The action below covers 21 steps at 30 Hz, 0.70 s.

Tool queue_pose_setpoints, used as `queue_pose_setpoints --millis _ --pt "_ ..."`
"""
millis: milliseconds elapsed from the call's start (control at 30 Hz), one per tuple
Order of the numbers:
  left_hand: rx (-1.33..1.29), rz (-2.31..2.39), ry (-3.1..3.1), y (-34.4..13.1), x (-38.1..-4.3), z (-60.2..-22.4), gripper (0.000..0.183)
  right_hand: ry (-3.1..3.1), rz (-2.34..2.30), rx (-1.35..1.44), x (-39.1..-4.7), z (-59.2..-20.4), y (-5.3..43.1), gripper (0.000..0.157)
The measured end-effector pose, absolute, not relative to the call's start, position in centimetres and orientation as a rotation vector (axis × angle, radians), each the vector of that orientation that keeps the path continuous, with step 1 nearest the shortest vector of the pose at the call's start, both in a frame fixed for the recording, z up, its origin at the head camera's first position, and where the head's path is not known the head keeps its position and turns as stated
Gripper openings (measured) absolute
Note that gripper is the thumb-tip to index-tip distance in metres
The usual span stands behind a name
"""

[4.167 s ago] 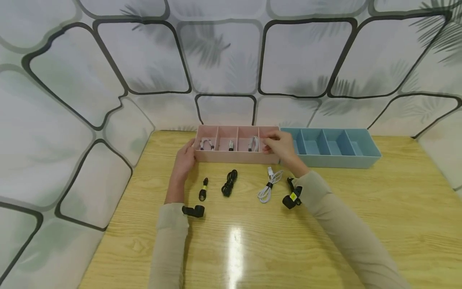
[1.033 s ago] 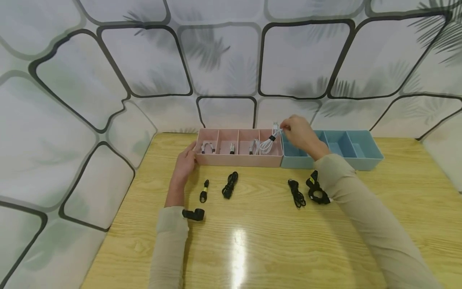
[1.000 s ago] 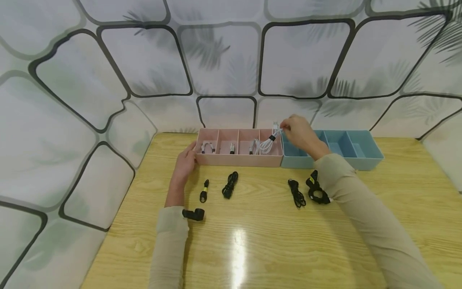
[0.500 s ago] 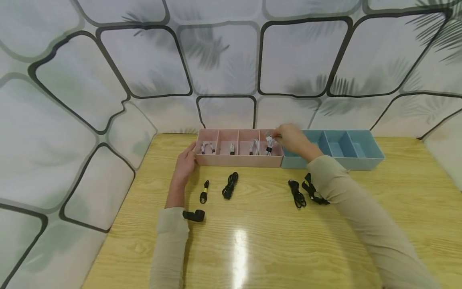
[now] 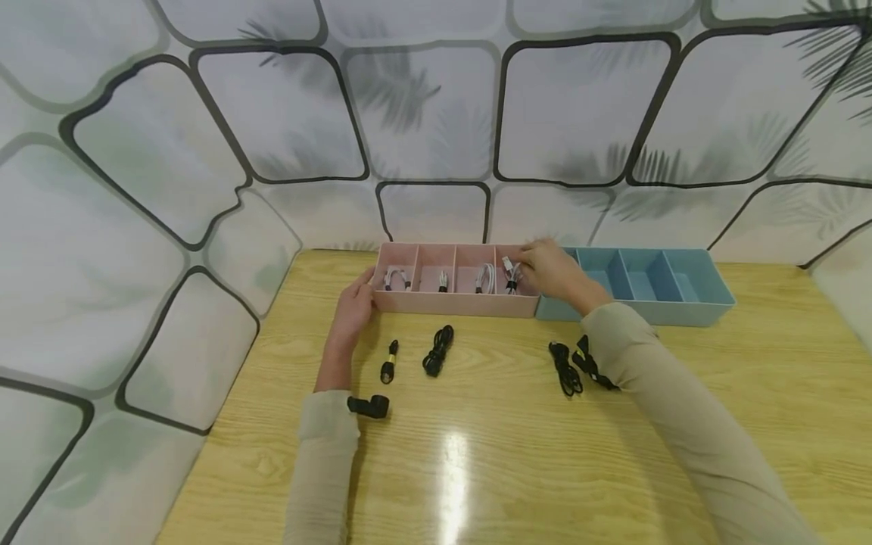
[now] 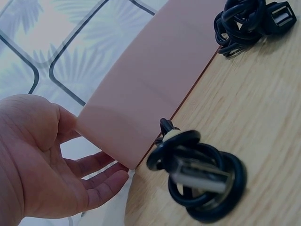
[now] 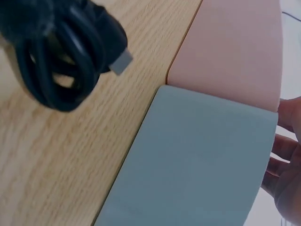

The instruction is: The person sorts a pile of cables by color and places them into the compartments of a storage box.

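While your right hand (image 5: 555, 272) stood at the white cable (image 5: 511, 284) in the rightmost compartment of the pink box (image 5: 456, 304), and your left hand (image 5: 353, 309) rested with loose fingers against that box's left end, the step in hand appeared to be seating the cable; whether your right fingers pinched it could not be told. The next move likely called for releasing any hold and lifting clear of the rim (image 5: 450, 294), since the blue box (image 5: 654, 313) abutted on the right, the wall (image 5: 432, 208) stood close behind, and open tabletop (image 5: 538, 462) lay nearer you.
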State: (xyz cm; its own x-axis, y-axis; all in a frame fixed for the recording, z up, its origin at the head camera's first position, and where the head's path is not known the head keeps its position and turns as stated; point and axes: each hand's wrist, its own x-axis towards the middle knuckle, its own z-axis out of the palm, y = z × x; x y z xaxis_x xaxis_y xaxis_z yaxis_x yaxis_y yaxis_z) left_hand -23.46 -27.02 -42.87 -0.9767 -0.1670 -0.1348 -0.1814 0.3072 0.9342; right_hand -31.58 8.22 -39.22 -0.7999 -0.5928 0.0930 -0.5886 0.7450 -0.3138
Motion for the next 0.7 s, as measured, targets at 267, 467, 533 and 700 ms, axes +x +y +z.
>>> queue_pose_setpoints --millis 267,467,533,700 --pt "-0.353 1.804 2.523 -27.0 -23.7 -42.9 0.055 2.880 -0.658 -1.056 -31.2 -39.1 8.7 0.033" --pt "-0.365 1.798 2.525 -26.8 -23.7 -42.7 0.055 2.858 -0.723 -0.954 -30.2 -39.0 9.5 0.033" --pt "-0.351 1.784 2.539 -26.7 -23.7 -42.7 0.055 2.855 -0.728 -0.909 -29.8 -39.0 9.9 0.032" --pt "-0.351 1.766 2.546 -26.8 -23.6 -42.5 0.055 2.879 -0.756 -0.883 -28.5 -38.6 10.6 0.030"
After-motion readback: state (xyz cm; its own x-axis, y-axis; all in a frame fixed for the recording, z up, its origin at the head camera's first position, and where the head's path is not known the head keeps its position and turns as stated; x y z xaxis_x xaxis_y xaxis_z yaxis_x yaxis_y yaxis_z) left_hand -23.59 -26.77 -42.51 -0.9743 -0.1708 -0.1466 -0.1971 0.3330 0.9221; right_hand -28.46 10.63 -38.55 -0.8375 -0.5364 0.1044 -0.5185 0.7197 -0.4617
